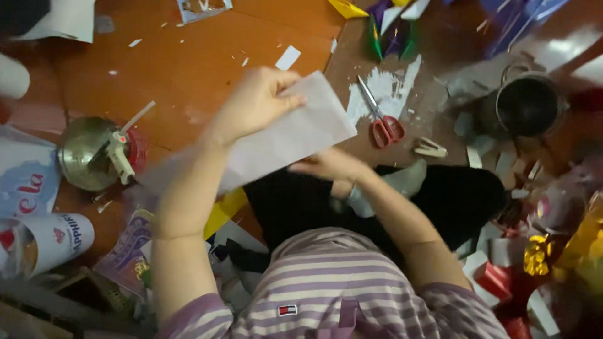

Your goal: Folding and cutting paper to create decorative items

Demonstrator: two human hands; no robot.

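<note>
Both hands grip white paper sheet (295, 135) — left hand (254, 103) top, right hand (330, 166) below.

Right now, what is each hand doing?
Left hand: closed on the top edge of the white paper sheet.
Right hand: touching the sheet's lower edge; grip cannot be told.

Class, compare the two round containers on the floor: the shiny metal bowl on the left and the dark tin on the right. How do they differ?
The metal bowl is shiny and pale; the dark tin is dull. The metal bowl has a white tool lying across it; the dark tin has only a thin wire handle at its rim. Both stand open-side up among paper scraps.
</note>
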